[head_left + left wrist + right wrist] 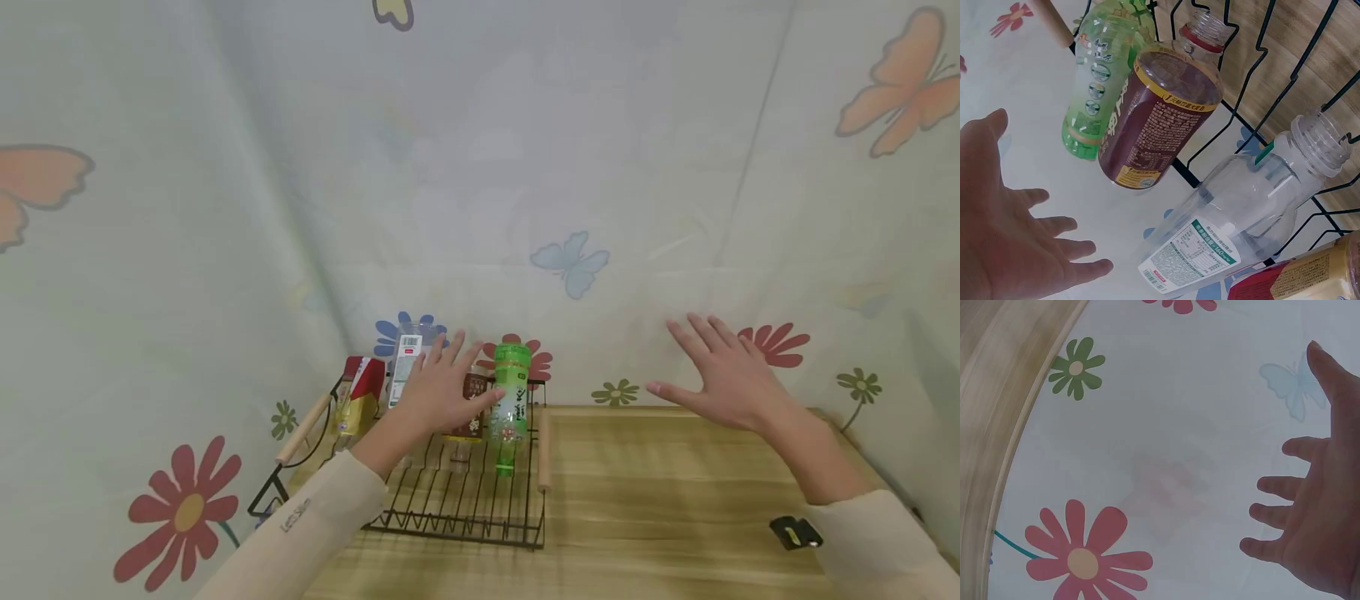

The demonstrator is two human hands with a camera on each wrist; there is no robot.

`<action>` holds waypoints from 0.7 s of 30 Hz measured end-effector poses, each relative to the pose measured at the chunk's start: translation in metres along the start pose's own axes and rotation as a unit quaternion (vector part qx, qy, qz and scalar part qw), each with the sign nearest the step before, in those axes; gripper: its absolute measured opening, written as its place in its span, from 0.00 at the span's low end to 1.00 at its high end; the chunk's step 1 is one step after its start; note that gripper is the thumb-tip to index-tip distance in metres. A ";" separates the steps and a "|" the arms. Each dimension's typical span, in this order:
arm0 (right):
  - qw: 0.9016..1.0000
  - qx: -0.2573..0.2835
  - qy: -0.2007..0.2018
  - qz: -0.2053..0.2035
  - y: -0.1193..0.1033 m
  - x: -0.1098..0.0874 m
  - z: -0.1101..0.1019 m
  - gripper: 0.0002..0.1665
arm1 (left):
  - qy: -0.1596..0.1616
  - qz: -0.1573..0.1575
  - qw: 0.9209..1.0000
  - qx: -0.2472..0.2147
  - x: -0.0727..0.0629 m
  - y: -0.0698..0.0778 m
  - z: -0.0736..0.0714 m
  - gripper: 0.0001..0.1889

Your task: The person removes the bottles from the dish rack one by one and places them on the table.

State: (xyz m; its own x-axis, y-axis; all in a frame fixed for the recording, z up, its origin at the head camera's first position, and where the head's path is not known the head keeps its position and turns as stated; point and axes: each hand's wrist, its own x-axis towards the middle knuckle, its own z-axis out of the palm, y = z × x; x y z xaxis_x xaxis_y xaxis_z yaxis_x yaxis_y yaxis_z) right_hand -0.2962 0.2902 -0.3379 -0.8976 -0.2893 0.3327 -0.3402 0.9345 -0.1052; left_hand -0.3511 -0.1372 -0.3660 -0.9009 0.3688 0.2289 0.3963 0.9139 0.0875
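Note:
My left hand (438, 396) hovers above a black wire rack (450, 527) with its fingers spread and holds nothing. Several bottles stand neck-down in the rack. The green bottle (513, 400) is just right of the thumb. Partly behind the hand is a bottle with a dark brown label (1160, 119). A clear bottle with a white and green label (1229, 212) stands left of it, and a red and yellow bottle (362, 396) is farthest left. Out to the right, my right hand (727, 379) is raised over the wooden table, fingers spread, touching nothing.
The rack has wooden side handles (544, 450). It sits on the left part of the wooden table (637, 500). A white cloth (480, 167) printed with flowers and butterflies hangs behind and at both sides. A small black object (797, 532) shows by the right sleeve.

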 end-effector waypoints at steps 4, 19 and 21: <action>0.999 0.041 0.011 -0.006 -0.004 -0.006 -0.003 0.63 | 0.029 0.016 0.999 -0.016 -0.002 0.000 -0.003 0.50; 0.956 0.291 0.011 -0.024 -0.057 -0.037 0.028 0.56 | 0.105 -0.004 0.966 -0.236 -0.021 0.043 -0.021 0.55; 0.950 0.311 0.013 -0.022 -0.066 -0.039 0.039 0.54 | 0.104 -0.019 0.957 -0.269 -0.020 0.047 -0.015 0.55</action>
State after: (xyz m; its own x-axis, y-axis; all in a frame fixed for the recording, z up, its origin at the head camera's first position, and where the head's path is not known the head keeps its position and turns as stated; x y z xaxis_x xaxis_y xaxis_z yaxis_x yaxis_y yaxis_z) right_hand -0.2497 0.2316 -0.3802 -0.8746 -0.3118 0.3713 -0.4837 0.6157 -0.6221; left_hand -0.3117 -0.1047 -0.3515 -0.8840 0.2445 0.3984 0.4481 0.6857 0.5735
